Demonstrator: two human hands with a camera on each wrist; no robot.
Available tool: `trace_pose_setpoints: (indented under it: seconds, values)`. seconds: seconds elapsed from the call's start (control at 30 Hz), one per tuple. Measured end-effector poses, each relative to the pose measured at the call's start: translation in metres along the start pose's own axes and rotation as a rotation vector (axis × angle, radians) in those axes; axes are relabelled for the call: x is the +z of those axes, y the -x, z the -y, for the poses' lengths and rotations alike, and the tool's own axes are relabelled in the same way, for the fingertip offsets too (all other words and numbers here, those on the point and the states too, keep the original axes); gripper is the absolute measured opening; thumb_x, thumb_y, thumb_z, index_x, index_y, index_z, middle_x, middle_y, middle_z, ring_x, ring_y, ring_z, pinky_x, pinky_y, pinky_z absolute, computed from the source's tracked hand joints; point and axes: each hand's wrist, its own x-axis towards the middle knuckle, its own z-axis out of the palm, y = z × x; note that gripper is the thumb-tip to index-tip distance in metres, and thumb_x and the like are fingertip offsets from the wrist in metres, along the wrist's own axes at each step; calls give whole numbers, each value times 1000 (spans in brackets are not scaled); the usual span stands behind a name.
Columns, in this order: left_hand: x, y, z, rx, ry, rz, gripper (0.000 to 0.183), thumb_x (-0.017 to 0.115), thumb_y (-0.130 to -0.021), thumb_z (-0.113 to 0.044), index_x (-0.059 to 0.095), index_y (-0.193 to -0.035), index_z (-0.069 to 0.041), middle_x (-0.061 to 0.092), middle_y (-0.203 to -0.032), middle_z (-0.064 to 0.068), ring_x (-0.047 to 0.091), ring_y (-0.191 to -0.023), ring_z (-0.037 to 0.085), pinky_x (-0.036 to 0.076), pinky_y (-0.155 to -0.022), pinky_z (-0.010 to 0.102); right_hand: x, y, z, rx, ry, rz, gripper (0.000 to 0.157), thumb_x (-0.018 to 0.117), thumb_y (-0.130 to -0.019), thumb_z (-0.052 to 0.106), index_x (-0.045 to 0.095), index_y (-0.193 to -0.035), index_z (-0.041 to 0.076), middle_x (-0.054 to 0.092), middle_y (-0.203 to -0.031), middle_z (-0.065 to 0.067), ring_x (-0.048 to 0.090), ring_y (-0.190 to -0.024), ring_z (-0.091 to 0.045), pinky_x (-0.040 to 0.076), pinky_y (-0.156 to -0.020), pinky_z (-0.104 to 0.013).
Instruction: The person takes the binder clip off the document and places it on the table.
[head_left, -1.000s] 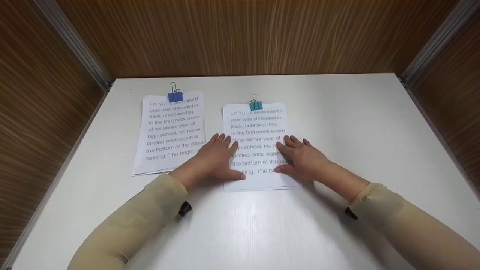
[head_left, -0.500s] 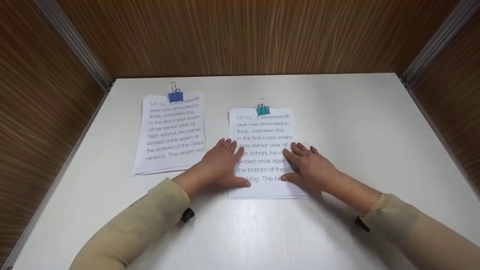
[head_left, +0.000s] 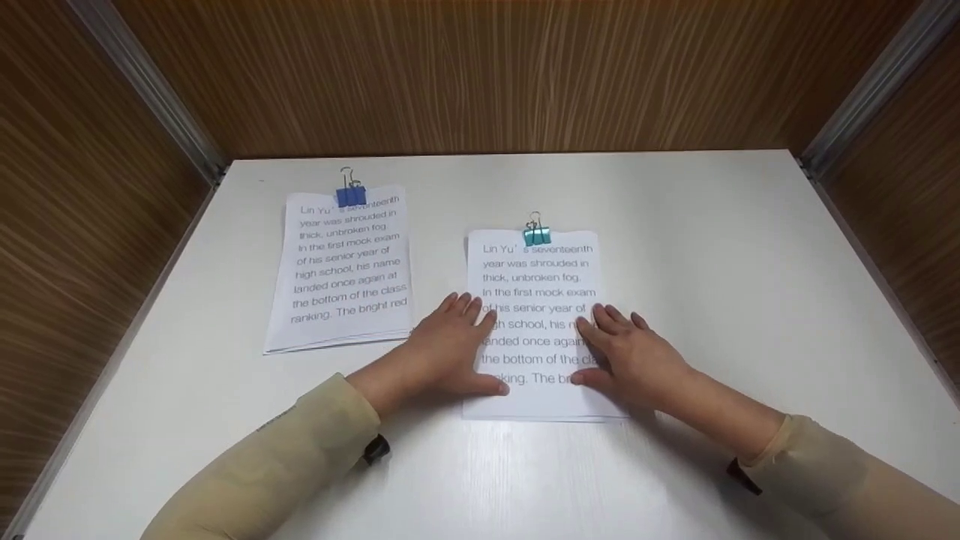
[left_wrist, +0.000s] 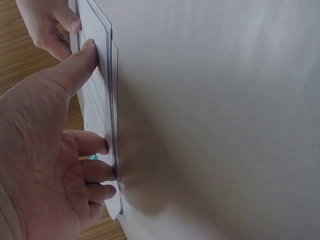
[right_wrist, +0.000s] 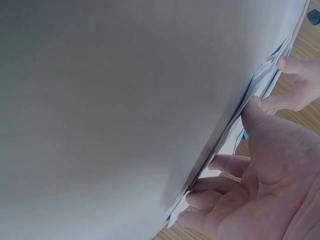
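Observation:
A stack of printed sheets [head_left: 544, 399] lies on the table with a teal binder clip [head_left: 537, 235] at its top edge. My left hand [head_left: 450, 351] rests on the stack's left side, fingertips and thumb on the paper near the edge. Opposite it, my right hand [head_left: 639, 361] lies along the right side, its thumb over the printed text. From the left wrist view, the sheet edges [left_wrist: 107, 85] run under my thumb and fingertips. In the right wrist view, the right fingertips [right_wrist: 200, 185] meet the stack's long edge.
Farther back on the left, a second printed stack [head_left: 345, 270] carries a blue binder clip [head_left: 351, 197]. The white table [head_left: 712, 247] is enclosed by wood-grain panels [head_left: 510, 75] at the back and both sides.
Both hands have slid the teal-clipped stack toward the person and slightly right, keeping their places on its sides. The blue-clipped stack has stayed where it was.

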Motion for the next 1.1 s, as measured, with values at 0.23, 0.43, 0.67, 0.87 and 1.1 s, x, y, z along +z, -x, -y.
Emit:
trace_pose_setpoints:
  seconds: [0.23,0.43,0.67,0.87,1.1]
  values:
    - [3,4,-7,13,-15,1,118,63,-86,-82,32,-165,0,26,-169,28,17,-160,42,5,-131,47,2,11,2,2,-7,-12,83,79,-94,48,51,-156,-1,41,-160,-33,36,-150,-51,30,-120,-68]
    - [5,8,-12,4,-9,-6,117,63,-86,-82,33,-165,-1,27,-169,27,18,-160,41,6,-131,47,2,16,4,-8,5,-25,83,80,-93,47,52,-154,-2,43,-158,-34,39,-149,-52,32,-119,-69]
    - [9,13,-17,0,-18,-5,117,61,-86,-83,33,-166,-2,27,-169,27,19,-160,40,7,-132,46,3,23,5,-31,18,-39,83,81,-93,46,53,-153,-3,45,-156,-35,41,-147,-53,34,-117,-70]
    - [9,14,-18,-4,-13,-15,117,62,-86,-83,34,-165,-2,28,-169,27,20,-160,40,7,-132,46,2,23,6,-22,15,-36,83,81,-92,47,53,-154,-2,45,-157,-34,41,-147,-53,34,-117,-69]
    - [7,12,-14,-7,11,-41,109,63,-88,-80,41,-163,-3,36,-167,25,25,-159,40,7,-131,51,2,23,6,-21,16,-40,83,82,-92,46,54,-153,-2,45,-157,-34,41,-147,-53,34,-117,-69]
